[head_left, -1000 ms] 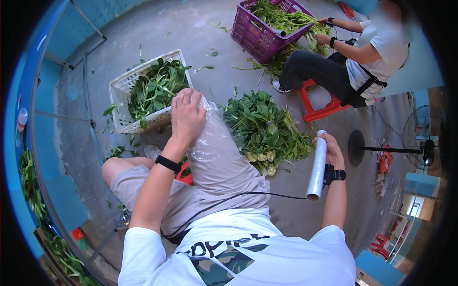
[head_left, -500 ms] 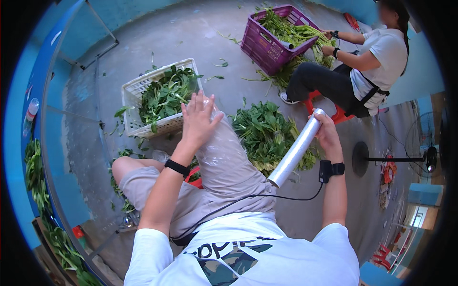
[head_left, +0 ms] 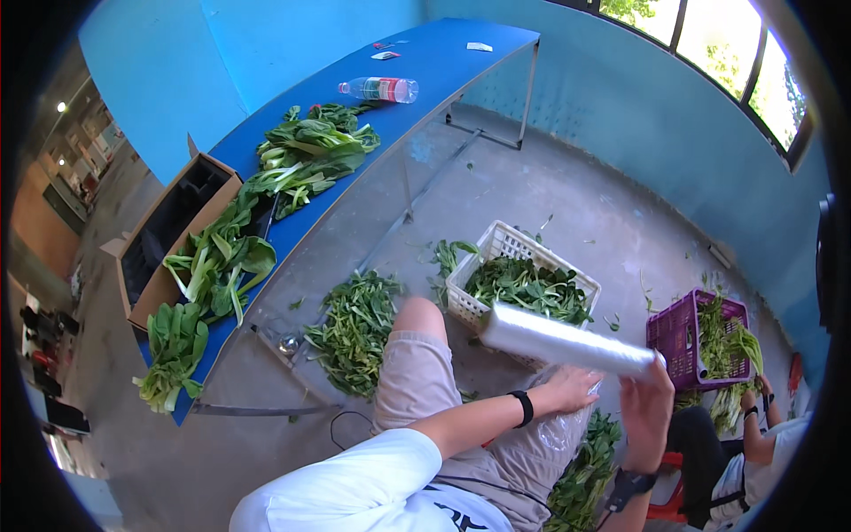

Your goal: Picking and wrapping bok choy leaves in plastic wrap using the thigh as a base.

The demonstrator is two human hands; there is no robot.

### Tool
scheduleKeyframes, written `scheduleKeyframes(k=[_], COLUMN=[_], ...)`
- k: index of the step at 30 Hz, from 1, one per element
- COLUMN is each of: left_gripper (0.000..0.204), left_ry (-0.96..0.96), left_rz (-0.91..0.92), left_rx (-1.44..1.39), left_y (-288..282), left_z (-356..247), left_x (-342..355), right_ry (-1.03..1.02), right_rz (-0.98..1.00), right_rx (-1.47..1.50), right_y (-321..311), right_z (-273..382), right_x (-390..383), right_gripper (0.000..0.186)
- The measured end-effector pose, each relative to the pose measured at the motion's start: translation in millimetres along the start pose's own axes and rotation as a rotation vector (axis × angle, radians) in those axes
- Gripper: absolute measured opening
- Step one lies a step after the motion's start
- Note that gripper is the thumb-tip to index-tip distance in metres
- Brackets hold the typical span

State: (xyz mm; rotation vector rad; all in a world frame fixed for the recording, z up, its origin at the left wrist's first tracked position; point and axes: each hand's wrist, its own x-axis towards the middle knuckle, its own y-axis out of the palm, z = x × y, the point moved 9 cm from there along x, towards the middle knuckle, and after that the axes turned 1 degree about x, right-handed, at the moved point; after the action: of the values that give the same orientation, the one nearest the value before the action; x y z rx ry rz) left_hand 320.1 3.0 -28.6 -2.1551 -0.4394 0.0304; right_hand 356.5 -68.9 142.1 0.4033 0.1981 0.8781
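My right hand (head_left: 646,412) grips one end of a shiny roll of clear plastic film (head_left: 567,342), which slants up to the left across the front of a white crate (head_left: 551,246). On my thigh lies my left hand (head_left: 570,390), its fingers stretched out over a crinkled piece of clear film (head_left: 560,433). Green leafy vegetables (head_left: 530,285) fill much of the crate. Beside that thigh is a heap of leafy greens (head_left: 587,470), partly hidden by my right arm.
To the left, a long blue table (head_left: 341,191) bears bunches of greens (head_left: 306,155), a plastic bottle (head_left: 379,89) and a cardboard box (head_left: 182,235). More greens (head_left: 355,332) lie on the floor. At right, a person (head_left: 753,461) sits by a purple crate (head_left: 696,341).
My view has swung left, bringing the blue table in. The film roll has tilted closer to level in my right hand. My left hand stays on the film-covered thigh.
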Motion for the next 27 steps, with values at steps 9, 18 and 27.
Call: scheduleKeyframes(k=[9,18,27], left_gripper=[0.064,0.045,0.028], left_ry=[0.060,-0.116,0.105], left_rz=[-0.659,0.170,-0.285], left_rx=[-0.779,-0.259,-0.445], left_y=[-87,50,-40], left_z=[16,42,10], left_x=[-30,-6,-7], right_ry=[0.123,-0.097,-0.059], right_rz=[0.353,0.366,0.586], right_rx=[0.379,-0.598,-0.627], right_y=[313,457,458], right_z=[-33,-133,-128], right_x=[127,246,261], right_gripper=[0.039,0.076,0.113])
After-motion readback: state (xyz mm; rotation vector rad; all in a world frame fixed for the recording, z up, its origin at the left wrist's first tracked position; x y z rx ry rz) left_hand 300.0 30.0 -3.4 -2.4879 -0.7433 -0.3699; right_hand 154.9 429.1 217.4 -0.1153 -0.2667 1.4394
